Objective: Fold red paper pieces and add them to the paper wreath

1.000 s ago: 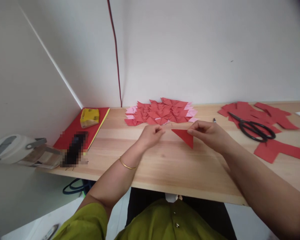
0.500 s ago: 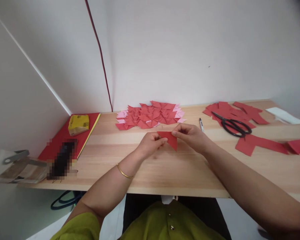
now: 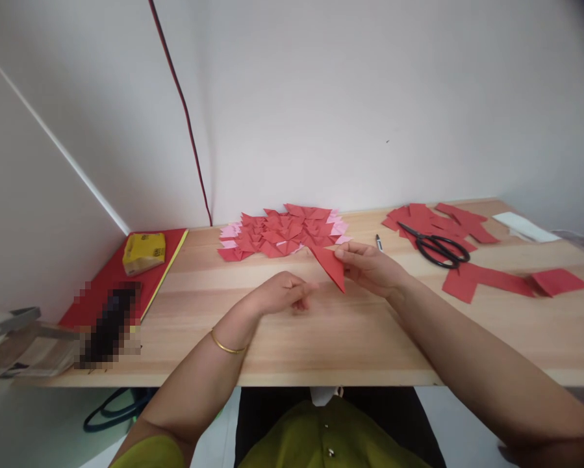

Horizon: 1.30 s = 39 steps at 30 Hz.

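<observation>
A folded red paper triangle (image 3: 329, 265) is pinched at its upper right edge by my right hand (image 3: 367, 265), thumb on top. Its lower point hangs down over the wooden table (image 3: 214, 312). Just left of the paper, apart from it, is my left hand (image 3: 282, 292), open and holding nothing; its fingertips are slightly blurred. Behind both hands, against the wall, lies a pile of folded red and pink paper pieces (image 3: 282, 231).
Black-handled scissors (image 3: 438, 247) rest on cut red paper pieces (image 3: 418, 214) at the right, near a red paper strip (image 3: 508, 279). A pen (image 3: 379, 243) lies behind my right hand. Far left are a yellow packet (image 3: 144, 252) and a red folder (image 3: 94, 283).
My left hand has let go of the red paper triangle and moved left and down. My right hand still holds the triangle, now tilted. The view has shifted slightly.
</observation>
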Motion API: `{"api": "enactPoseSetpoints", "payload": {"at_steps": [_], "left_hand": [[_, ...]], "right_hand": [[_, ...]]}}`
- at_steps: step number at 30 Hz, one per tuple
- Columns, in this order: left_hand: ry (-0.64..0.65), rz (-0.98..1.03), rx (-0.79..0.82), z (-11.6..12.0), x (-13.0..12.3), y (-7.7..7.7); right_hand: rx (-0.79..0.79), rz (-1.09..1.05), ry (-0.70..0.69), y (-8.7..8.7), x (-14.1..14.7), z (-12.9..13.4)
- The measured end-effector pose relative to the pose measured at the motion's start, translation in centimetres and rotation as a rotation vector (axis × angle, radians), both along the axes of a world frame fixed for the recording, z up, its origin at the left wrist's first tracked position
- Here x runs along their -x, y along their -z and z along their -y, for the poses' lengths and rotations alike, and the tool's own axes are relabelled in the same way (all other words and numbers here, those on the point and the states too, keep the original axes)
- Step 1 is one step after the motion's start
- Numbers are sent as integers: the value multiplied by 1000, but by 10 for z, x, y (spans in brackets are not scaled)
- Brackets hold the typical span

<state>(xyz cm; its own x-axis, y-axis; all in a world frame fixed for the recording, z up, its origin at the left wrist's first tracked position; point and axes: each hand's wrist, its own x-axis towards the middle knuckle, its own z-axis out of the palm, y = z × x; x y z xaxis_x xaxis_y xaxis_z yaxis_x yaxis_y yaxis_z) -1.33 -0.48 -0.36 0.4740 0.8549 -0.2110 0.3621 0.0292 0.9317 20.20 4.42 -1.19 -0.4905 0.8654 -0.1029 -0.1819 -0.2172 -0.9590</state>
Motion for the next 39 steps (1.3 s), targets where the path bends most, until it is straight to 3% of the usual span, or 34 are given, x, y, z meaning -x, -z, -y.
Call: {"api": "enactPoseSetpoints", "payload": {"at_steps": [3, 5, 7, 11, 14, 16, 20, 24, 30, 39], "left_hand": [[-156, 92, -204, -1, -5, 2], [-255, 258, -268, -2, -8, 5], [-247, 369, -300, -2, -10, 6], [-173, 386, -394, -2, -10, 6], [-232, 430, -306, -2, -10, 7], [-318, 460, -212, -4, -11, 10], [-514, 494, -119, -6, -15, 17], [-525, 468, -72, -5, -17, 20], [-577, 481, -182, -4, -14, 18], [-615, 465, -250, -6, -11, 17]], "right_hand": [[241, -191, -149, 0, 6, 6], [299, -228, -259, 2, 11, 11], [332, -228, -342, 6, 15, 15], [374, -218, -413, 14, 19, 20], [304, -165, -336, 13, 18, 20], [142, -63, -258, 9, 16, 19], [-182, 62, -240, -2, 16, 20], [-329, 177, -60, -3, 19, 21], [-401, 304, 38, 0, 17, 19], [-362, 237, 101, 7, 14, 11]]}}
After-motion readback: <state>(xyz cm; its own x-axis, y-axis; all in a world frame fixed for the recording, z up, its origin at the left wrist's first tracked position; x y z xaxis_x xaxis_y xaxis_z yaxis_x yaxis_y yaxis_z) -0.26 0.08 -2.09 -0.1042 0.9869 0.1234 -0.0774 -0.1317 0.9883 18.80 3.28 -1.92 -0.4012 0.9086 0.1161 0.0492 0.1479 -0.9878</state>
